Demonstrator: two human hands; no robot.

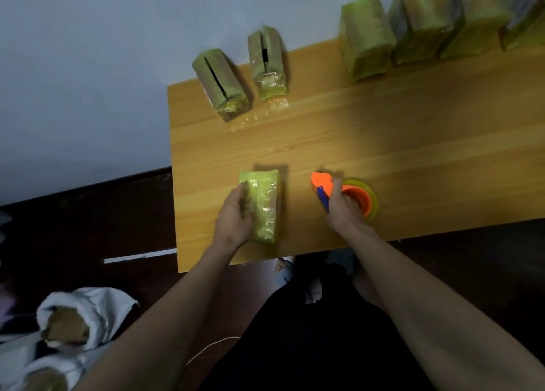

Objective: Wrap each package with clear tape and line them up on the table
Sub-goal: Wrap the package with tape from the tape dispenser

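A person's left hand [236, 213] rests on the left side of a yellow-green package [262, 206] lying flat near the bottom edge of a wooden table [383, 142], just left of the frame's centre; the fingers curve over the package's glossy, tape-wrapped top. To the right, the right hand [343, 210] is closed around the handle of an orange tape dispenser [326, 188], which sits on the table with its roll of clear tape [367, 199] on the side away from the package. A blue piece shows along the dispenser's left side. The package and dispenser lie near each other but apart.

Farther up the table, toward the frame's upper centre, two more packages [221, 83] [267, 63] stand upright side by side near the far left corner, each with a dark slit down its top. In the upper right, a row of larger packages [365, 39] stands close together along the table's far edge against a pale wall [88, 66].

At lower left, on the dark floor, a white sack [85, 311] lies open with brown contents showing.
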